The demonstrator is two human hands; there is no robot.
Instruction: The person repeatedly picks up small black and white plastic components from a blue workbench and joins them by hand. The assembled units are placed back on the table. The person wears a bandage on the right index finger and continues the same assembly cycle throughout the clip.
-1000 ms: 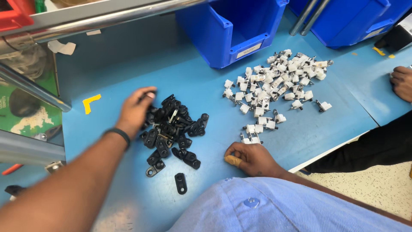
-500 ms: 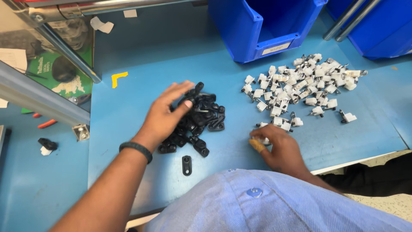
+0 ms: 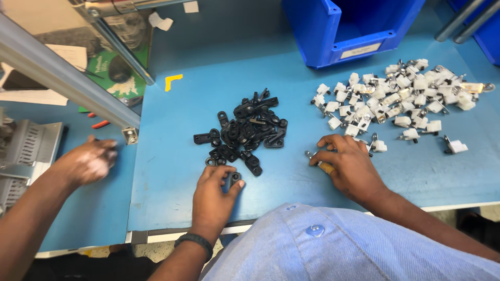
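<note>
Left hand lower, on one black clip

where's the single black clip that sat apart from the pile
In the head view it is under the left hand, a black clip pinched at the fingertips on the blue table, just below the black pile.

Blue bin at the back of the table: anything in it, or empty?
Cannot tell fully. The blue bin stands upright with its front open, and the visible floor looks bare, but its upper part runs out of the frame.
</note>
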